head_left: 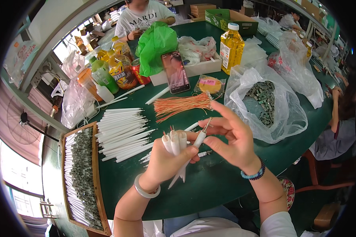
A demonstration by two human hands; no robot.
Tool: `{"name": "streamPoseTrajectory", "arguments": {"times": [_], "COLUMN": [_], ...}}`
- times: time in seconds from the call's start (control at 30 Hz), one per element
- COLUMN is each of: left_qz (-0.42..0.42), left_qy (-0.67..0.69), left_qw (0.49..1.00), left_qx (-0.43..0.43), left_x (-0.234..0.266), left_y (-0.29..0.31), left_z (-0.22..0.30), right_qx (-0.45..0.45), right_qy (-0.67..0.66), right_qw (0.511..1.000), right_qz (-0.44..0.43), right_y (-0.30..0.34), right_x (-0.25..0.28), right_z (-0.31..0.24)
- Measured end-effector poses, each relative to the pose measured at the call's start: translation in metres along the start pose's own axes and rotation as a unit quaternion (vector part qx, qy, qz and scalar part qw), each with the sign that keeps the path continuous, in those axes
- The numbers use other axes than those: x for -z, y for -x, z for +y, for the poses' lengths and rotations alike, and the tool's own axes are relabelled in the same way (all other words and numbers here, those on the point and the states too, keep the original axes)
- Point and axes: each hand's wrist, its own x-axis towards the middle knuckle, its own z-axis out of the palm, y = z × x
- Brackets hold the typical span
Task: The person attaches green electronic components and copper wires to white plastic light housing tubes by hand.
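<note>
My left hand (172,158) is wrapped round several white tapered tubes (175,142), held upright in a bunch. Thin reddish wire ends poke out of their open tops. One more white tube (200,138) leans to the right, steadied by the left thumb. A small thin metallic part (207,125) sticks out of its top. Around that part curl the fingers of my right hand (235,142), with the index finger stretched up and the thumb beside the tube. Just beyond lies a bundle of orange wires (182,106). To the left is a pile of loose white tubes (120,132).
A wooden tray (97,173) of tubes fitted with small boards stands at left. On the right is a clear bag (288,122) of circuit boards. A phone (175,73), drink bottles (122,73) and a yellow-liquid bottle (230,49) stand behind. People sit across and at right.
</note>
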Motion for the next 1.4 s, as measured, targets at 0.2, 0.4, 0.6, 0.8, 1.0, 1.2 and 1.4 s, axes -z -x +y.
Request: {"name": "streamPoseTrajectory", "arguments": {"times": [0.2,0.4,0.6,0.8,1.0,1.2,1.4], "left_qz": [0.060,0.126,0.140,0.120,0.133,0.128,0.119], "left_qy": [-0.093,-0.327,-0.354,-0.336,-0.351,-0.331,-0.337], "left_qw": [0.987,0.881,0.857,0.881,0.873,0.886,0.888], "left_qx": [-0.117,-0.318,-0.347,-0.312,-0.310,-0.299,-0.289], "left_x": [-0.004,-0.009,-0.013,-0.008,-0.011,-0.013,-0.013], "left_y": [0.003,0.005,0.008,0.003,0.005,0.003,0.000], "left_z": [-0.005,-0.004,-0.005,-0.007,-0.007,-0.009,-0.008], "right_qx": [0.050,0.056,0.073,0.044,-0.100,-0.112,-0.060], "right_qy": [-0.016,-0.169,-0.139,-0.139,-0.109,-0.050,-0.109], "right_qw": [0.998,0.983,0.987,0.988,0.988,0.991,0.987], "right_qz": [0.035,0.030,0.031,0.057,0.052,0.059,0.104], "right_y": [0.016,0.018,0.018,0.020,0.015,0.019,0.013], "right_x": [-0.009,-0.013,-0.012,-0.015,0.006,0.003,0.002], "right_z": [0.016,0.025,0.029,0.021,0.008,0.005,0.003]}}
